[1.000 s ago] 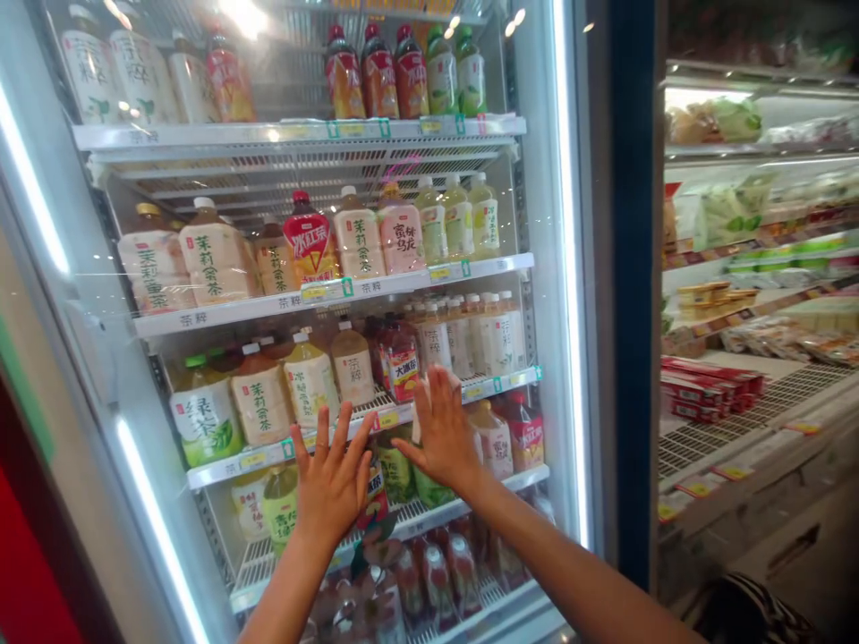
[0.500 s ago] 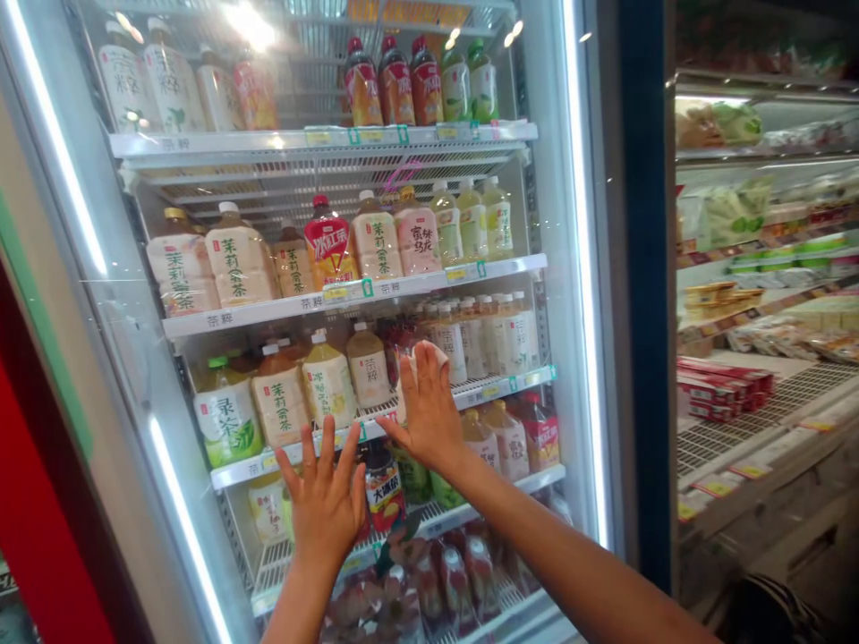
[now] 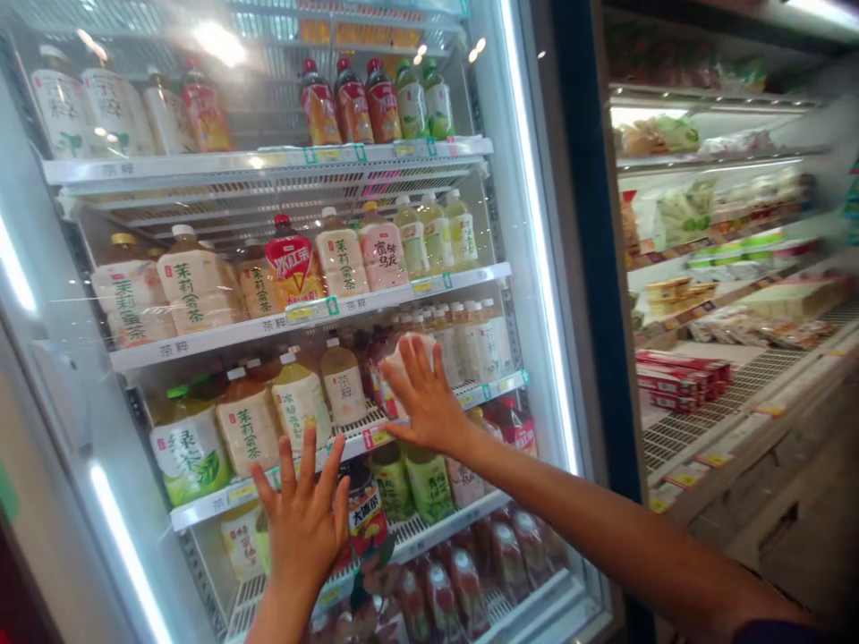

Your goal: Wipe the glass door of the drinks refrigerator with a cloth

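Head view: cloth (image 3: 391,367) under right hand (image 3: 424,401) (flat on glass door (image 3: 100,394)).

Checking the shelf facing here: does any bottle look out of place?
One red-labelled bottle stands alone among pale-labelled tea bottles on the second shelf; nothing looks spilled or toppled.

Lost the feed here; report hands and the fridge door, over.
Left hand flat, fingers spread, on glass door. Right hand flat higher up, white cloth under fingertips. Nothing in the way.
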`<state>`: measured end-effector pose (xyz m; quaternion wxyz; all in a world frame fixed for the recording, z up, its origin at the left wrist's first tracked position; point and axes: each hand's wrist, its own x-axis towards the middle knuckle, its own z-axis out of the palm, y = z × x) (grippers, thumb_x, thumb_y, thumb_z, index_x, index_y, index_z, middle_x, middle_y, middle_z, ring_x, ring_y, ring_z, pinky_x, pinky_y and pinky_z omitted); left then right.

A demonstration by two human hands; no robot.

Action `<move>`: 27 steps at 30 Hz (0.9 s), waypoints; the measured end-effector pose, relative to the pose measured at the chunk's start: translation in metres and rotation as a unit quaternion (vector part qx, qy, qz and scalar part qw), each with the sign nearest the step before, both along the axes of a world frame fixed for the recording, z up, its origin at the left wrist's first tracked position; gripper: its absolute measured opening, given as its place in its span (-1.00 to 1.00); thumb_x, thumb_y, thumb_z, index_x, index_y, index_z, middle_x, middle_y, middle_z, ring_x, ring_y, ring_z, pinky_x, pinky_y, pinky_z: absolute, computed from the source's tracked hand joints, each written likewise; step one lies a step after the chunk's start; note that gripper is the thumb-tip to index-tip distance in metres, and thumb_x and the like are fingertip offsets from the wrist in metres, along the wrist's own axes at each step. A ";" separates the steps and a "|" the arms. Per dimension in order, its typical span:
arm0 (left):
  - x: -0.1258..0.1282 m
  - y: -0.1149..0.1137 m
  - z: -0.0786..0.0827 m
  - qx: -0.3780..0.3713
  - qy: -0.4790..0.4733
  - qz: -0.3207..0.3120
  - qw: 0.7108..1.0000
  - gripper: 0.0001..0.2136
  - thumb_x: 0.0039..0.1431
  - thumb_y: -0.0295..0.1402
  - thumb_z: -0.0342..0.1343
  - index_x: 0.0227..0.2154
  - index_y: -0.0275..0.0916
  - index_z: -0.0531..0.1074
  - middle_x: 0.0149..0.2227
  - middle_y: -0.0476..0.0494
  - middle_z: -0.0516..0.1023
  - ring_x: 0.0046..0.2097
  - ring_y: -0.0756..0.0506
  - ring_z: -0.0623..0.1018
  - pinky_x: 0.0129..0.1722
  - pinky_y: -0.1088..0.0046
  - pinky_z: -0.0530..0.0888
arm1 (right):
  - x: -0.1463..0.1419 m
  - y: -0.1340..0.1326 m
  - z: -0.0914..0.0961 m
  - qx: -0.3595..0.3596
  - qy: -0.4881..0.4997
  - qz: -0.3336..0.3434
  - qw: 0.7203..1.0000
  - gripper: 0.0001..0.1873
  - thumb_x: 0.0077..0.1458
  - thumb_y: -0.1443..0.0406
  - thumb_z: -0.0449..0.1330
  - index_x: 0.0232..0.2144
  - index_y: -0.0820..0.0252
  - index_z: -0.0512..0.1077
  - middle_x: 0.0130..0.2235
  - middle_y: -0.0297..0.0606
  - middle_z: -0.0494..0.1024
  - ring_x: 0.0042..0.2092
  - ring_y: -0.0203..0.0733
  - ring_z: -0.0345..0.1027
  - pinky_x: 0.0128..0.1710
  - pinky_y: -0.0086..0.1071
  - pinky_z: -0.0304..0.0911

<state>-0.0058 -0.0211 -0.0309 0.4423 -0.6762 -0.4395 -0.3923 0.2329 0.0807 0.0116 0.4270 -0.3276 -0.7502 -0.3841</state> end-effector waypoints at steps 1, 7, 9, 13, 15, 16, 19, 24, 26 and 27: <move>0.009 0.003 0.005 0.003 0.007 -0.008 1.000 -0.28 0.29 -0.24 0.16 0.43 0.06 -0.02 0.51 -0.11 -0.16 0.52 -0.29 -0.24 0.44 -0.25 -0.33 | 0.010 0.000 -0.015 -0.005 -0.040 0.018 0.999 0.18 0.13 -0.33 0.09 0.50 0.05 -0.34 0.52 0.01 -0.41 0.51 0.34 -0.49 0.40 0.36 -0.27; 0.060 0.024 0.029 0.026 0.040 -0.036 0.998 -0.29 0.29 -0.25 0.15 0.43 0.07 -0.01 0.50 -0.08 -0.10 0.52 -0.27 -0.21 0.46 -0.19 -0.32 | 0.106 0.031 -0.008 0.014 -0.033 -0.006 0.999 0.13 0.21 -0.28 0.04 0.48 0.03 -0.46 0.52 -0.05 -0.43 0.52 0.27 -0.45 0.40 0.38 -0.28; 0.078 0.033 0.034 0.033 0.048 -0.042 0.997 -0.30 0.30 -0.24 0.14 0.43 0.06 -0.01 0.50 -0.08 -0.10 0.52 -0.27 -0.20 0.46 -0.18 -0.32 | 0.126 0.042 0.027 0.024 0.093 -0.050 0.994 0.05 0.31 -0.21 -0.06 0.45 0.09 -0.61 0.50 -0.01 -0.57 0.51 0.28 -0.54 0.37 0.46 -0.37; 0.107 0.046 0.047 0.040 0.077 -0.054 0.995 -0.32 0.32 -0.24 0.10 0.43 0.01 -0.01 0.49 -0.09 -0.08 0.52 -0.27 -0.21 0.46 -0.16 -0.32 | 0.118 0.033 0.033 0.036 0.032 -0.014 0.999 0.07 0.31 -0.24 -0.13 0.45 0.24 -0.58 0.51 0.00 -0.55 0.52 0.22 -0.58 0.42 0.35 -0.39; 0.112 0.048 0.058 0.044 0.093 -0.054 0.993 -0.33 0.33 -0.23 0.09 0.43 0.01 -0.01 0.49 -0.09 -0.07 0.52 -0.26 -0.22 0.46 -0.15 -0.33 | 0.113 0.028 0.022 0.045 -0.130 0.030 0.990 0.09 0.26 -0.29 -0.12 0.48 0.21 -0.47 0.53 -0.09 -0.42 0.53 0.12 -0.53 0.46 0.21 -0.37; 0.112 0.048 0.066 0.047 0.101 -0.054 0.992 -0.33 0.33 -0.22 0.09 0.43 0.01 -0.01 0.49 -0.09 -0.06 0.52 -0.25 -0.22 0.46 -0.15 -0.34 | 0.115 0.029 0.024 0.048 -0.177 0.038 0.982 0.08 0.26 -0.30 -0.12 0.48 0.18 -0.44 0.53 -0.13 -0.36 0.53 0.07 -0.50 0.47 0.17 -0.37; 0.099 0.045 0.093 0.068 0.126 -0.048 0.989 -0.33 0.33 -0.21 0.08 0.44 0.03 -0.02 0.50 -0.06 -0.08 0.52 -0.25 -0.21 0.46 -0.14 -0.35 | 0.134 0.044 0.063 0.054 -0.075 -0.006 0.996 0.04 0.29 -0.28 -0.16 0.47 0.14 -0.52 0.53 -0.09 -0.34 0.52 0.12 -0.45 0.44 0.29 -0.37; 0.064 0.038 0.138 0.091 0.152 -0.019 0.984 -0.28 0.32 -0.24 0.07 0.45 0.08 -0.12 0.51 -0.02 -0.18 0.52 -0.24 -0.21 0.46 -0.11 -0.39 | 0.118 0.042 0.119 0.061 0.054 -0.024 0.996 0.08 0.29 -0.27 -0.13 0.43 0.14 -0.67 0.52 -0.04 -0.48 0.52 0.26 -0.51 0.39 0.43 -0.37; 0.053 0.037 0.149 0.097 0.155 -0.006 0.983 -0.27 0.32 -0.23 0.07 0.45 0.07 -0.14 0.52 -0.02 -0.20 0.52 -0.24 -0.22 0.46 -0.10 -0.38 | 0.090 0.027 0.116 0.065 -0.098 0.025 0.993 0.17 0.20 -0.32 -0.04 0.47 0.13 -0.55 0.53 -0.11 -0.32 0.52 0.16 -0.46 0.46 0.28 -0.35; 0.049 0.038 0.153 0.101 0.155 -0.001 0.983 -0.27 0.32 -0.22 0.07 0.46 0.06 -0.15 0.52 -0.03 -0.20 0.52 -0.24 -0.23 0.46 -0.10 -0.38 | 0.076 0.021 0.115 0.069 -0.171 0.048 0.982 0.17 0.18 -0.32 -0.01 0.48 0.12 -0.47 0.53 -0.15 -0.22 0.53 0.11 -0.42 0.48 0.21 -0.34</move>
